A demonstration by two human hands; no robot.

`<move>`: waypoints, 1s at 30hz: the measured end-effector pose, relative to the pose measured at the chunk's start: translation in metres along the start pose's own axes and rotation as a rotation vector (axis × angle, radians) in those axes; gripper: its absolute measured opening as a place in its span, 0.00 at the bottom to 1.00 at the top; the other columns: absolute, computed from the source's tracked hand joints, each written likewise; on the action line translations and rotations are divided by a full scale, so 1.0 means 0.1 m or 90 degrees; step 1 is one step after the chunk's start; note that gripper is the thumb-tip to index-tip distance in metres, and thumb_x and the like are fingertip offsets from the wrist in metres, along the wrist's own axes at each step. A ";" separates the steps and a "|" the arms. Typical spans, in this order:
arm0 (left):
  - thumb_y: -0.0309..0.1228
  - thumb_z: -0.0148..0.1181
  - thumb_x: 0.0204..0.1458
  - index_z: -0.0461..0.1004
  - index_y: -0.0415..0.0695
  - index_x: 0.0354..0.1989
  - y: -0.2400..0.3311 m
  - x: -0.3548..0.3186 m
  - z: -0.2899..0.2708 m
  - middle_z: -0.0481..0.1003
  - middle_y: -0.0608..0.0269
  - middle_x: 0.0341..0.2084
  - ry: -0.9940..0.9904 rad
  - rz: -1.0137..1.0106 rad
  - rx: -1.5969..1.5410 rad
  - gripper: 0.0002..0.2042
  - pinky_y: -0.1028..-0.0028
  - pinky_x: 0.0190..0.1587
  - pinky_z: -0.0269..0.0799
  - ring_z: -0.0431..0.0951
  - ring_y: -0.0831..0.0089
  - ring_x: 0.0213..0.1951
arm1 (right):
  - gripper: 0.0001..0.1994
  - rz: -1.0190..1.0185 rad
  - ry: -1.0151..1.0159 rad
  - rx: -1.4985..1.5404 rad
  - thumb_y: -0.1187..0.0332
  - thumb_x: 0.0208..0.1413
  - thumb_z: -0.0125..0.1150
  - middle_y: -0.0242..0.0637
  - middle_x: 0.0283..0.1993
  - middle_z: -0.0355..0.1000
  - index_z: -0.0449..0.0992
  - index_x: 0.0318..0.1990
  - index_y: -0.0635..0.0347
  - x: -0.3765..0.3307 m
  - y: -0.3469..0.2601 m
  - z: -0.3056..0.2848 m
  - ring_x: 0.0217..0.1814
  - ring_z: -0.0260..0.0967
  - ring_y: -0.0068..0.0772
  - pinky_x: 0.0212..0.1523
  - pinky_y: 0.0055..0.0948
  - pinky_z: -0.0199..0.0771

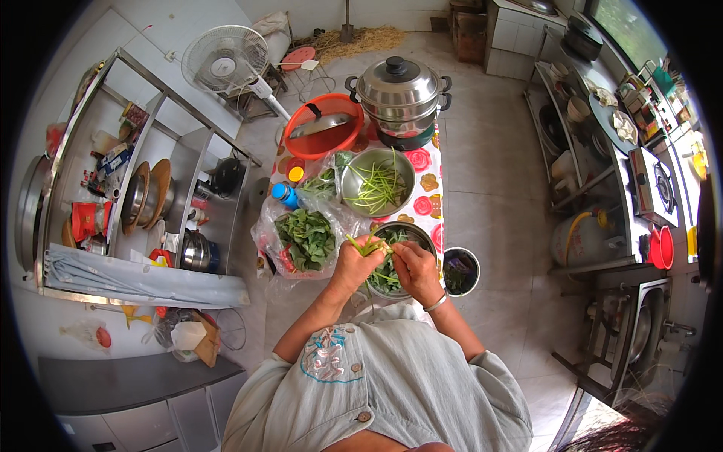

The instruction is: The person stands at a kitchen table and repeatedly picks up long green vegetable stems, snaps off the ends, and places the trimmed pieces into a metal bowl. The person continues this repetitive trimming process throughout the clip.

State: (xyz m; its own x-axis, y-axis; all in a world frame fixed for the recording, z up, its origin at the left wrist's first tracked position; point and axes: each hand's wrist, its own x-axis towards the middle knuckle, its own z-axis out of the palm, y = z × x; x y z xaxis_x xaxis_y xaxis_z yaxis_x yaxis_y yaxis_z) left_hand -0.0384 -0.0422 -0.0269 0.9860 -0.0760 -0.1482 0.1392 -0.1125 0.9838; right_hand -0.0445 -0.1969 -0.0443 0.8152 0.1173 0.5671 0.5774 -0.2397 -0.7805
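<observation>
front: steel bowl (376, 181) blocks | left: greens bag (305, 241) crowds | right: floor (497, 203) open

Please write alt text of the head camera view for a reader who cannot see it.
Seen from above, a person's left hand and right hand hold a green vegetable stem over a metal bowl of greens. Behind it stand a bowl of stems, a bag of leaves and a steamer pot.

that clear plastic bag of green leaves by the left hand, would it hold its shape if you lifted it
Probably not: the clear plastic bag of green leaves looks thin and crumpled, so it would likely sag. It seems light, holding only loose leaves. Its open top could spill some.
</observation>
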 end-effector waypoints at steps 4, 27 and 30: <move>0.24 0.56 0.41 0.73 0.38 0.27 -0.09 0.02 -0.03 0.70 0.74 0.20 0.029 -0.009 -0.006 0.05 0.84 0.24 0.61 0.65 0.87 0.22 | 0.05 0.116 0.000 0.097 0.80 0.49 0.52 0.42 0.29 0.70 0.71 0.34 0.67 -0.03 0.00 0.02 0.24 0.69 0.32 0.24 0.24 0.69; 0.26 0.58 0.43 0.75 0.35 0.29 -0.27 -0.03 -0.87 0.76 0.64 0.24 0.153 0.015 -0.065 0.07 0.81 0.32 0.69 0.73 0.81 0.27 | 0.25 0.110 -0.232 -0.092 0.62 0.43 0.63 0.54 0.44 0.69 0.67 0.47 0.69 0.85 1.46 0.94 0.42 0.70 0.47 0.42 0.35 0.70; 0.24 0.58 0.45 0.74 0.35 0.32 -0.30 0.00 -0.88 0.74 0.65 0.26 0.138 -0.001 -0.049 0.06 0.81 0.34 0.68 0.72 0.81 0.28 | 0.25 0.402 -0.433 0.420 0.63 0.47 0.63 0.37 0.40 0.71 0.66 0.51 0.65 0.71 0.71 0.74 0.27 0.70 0.21 0.18 0.16 0.62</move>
State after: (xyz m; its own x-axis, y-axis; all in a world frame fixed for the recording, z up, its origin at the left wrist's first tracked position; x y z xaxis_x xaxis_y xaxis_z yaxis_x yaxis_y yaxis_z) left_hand -0.0346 0.0487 -0.0475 0.9812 0.1399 -0.1331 0.1394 -0.0359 0.9896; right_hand 0.0580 -0.1341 -0.0793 0.7077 0.7020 -0.0795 -0.1983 0.0893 -0.9761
